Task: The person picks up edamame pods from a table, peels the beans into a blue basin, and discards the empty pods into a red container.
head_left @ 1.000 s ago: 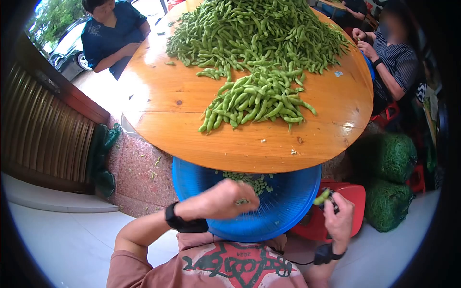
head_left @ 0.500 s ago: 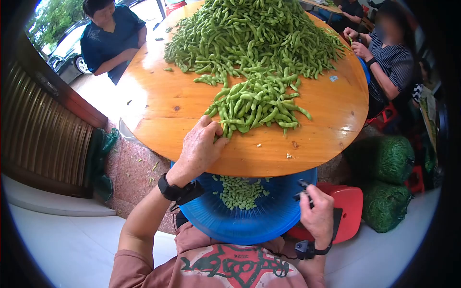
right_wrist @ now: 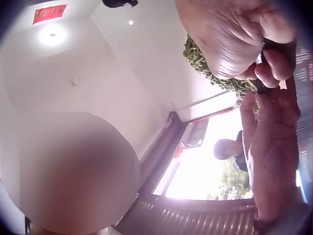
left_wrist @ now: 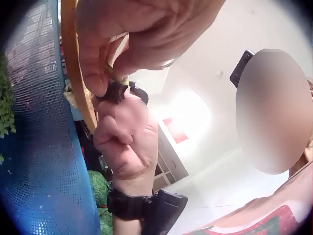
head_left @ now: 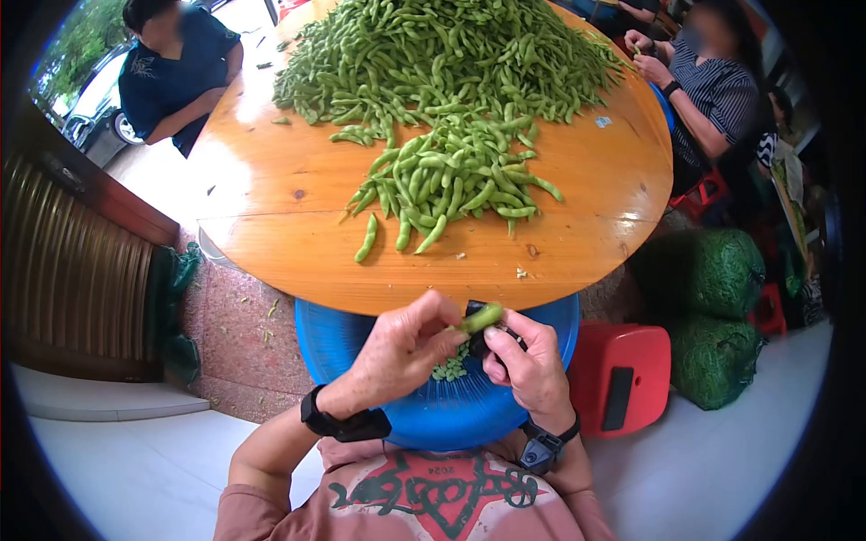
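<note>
Both hands meet over a blue basin (head_left: 317, 347) at the table's near edge. Thumb and fingers of my left hand (head_left: 395, 350) pinch one end of a green soybean pod (head_left: 484, 316). The pod's other end lies at the thumb of my right hand (head_left: 534, 365), whose curled fingers hold a small black object (head_left: 512, 335); its kind cannot be made out. The left wrist view shows this black object (left_wrist: 115, 92) right below the left fingertips. Pale green shelled beans (head_left: 451, 368) lie in the basin, partly hidden by the hands.
A large heap of soybean pods (head_left: 451, 63) covers the far part of the wooden table (head_left: 271, 189), with a smaller pile (head_left: 442, 180) nearer. A red stool (head_left: 651, 379) and stuffed green net bags (head_left: 713, 361) stand right. Two people (head_left: 185, 68) sit around the table.
My left hand went from the basin to the near pile, then came back over the basin with a pod. The right hand has moved left to meet it; the pod it held earlier is gone.
</note>
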The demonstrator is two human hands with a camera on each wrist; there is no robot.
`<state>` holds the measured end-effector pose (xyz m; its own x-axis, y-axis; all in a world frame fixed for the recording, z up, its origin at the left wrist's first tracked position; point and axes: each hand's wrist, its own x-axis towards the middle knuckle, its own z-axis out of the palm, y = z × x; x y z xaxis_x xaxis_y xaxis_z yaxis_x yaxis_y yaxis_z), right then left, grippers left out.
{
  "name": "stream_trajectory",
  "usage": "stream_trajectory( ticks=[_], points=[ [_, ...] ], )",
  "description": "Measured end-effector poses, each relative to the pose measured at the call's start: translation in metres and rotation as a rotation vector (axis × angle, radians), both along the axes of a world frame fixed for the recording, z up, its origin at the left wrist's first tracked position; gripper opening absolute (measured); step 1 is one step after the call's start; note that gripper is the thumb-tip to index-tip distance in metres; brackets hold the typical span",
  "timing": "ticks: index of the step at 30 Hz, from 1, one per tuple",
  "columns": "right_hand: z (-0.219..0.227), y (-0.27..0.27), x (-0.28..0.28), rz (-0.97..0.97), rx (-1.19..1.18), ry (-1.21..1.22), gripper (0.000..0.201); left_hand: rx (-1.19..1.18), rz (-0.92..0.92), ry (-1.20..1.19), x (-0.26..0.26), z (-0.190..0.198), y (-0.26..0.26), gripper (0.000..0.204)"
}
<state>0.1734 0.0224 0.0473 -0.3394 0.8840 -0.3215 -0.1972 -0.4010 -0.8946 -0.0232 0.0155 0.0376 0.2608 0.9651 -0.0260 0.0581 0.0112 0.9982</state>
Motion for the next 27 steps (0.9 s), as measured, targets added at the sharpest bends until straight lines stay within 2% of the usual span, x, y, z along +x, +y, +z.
stream_trajectory(
  ticks=[2, 5, 7, 10, 14, 17, 20, 22, 23, 24, 26, 27],
  points=[
    [-0.008, -0.002, 0.005, 0.027, -0.026, 0.075, 0.021, 0.004, -0.019, -0.022, 0.007, -0.009, -0.007, 0.009],
    [-0.014, -0.005, 0.008, 0.023, -0.113, 0.167, 0.019, 0.033, 0.057, 0.005, 0.012, -0.012, -0.012, 0.01],
    [-0.016, -0.007, 0.01, 0.023, -0.142, 0.21, 0.016, 0.222, 0.11, 0.17, 0.014, -0.014, -0.012, 0.014],
    [-0.017, -0.008, 0.01, 0.033, -0.142, 0.223, 0.014, 0.292, 0.129, 0.233, 0.015, -0.01, -0.011, 0.017],
    [-0.017, -0.011, 0.008, 0.012, -0.123, 0.218, 0.014, 0.318, 0.146, 0.247, 0.017, -0.01, -0.015, 0.018],
    [-0.014, -0.017, 0.008, 0.002, -0.123, 0.174, 0.014, 0.242, 0.155, 0.208, 0.018, -0.01, -0.023, 0.017],
    [-0.015, -0.016, 0.012, 0.029, -0.076, 0.157, 0.012, 0.178, 0.081, 0.102, 0.015, -0.017, -0.028, 0.02],
    [-0.011, -0.014, 0.02, 0.129, -0.184, 0.352, 0.011, -0.581, -0.036, -0.855, 0.013, -0.014, -0.031, 0.032],
    [-0.009, -0.013, 0.024, 0.162, -0.237, 0.4, 0.012, -0.62, -0.14, -0.922, 0.01, -0.021, -0.031, 0.045],
    [-0.009, -0.014, 0.027, 0.161, -0.239, 0.397, 0.012, -0.622, -0.14, -0.924, 0.008, -0.02, -0.031, 0.045],
    [-0.012, -0.011, 0.03, 0.205, -0.23, 0.354, 0.012, -0.647, -0.27, -0.895, 0.006, -0.02, -0.021, 0.044],
    [-0.012, -0.01, 0.028, 0.209, -0.231, 0.354, 0.012, -0.57, -0.252, -0.749, 0.005, -0.015, -0.019, 0.046]
  ],
)
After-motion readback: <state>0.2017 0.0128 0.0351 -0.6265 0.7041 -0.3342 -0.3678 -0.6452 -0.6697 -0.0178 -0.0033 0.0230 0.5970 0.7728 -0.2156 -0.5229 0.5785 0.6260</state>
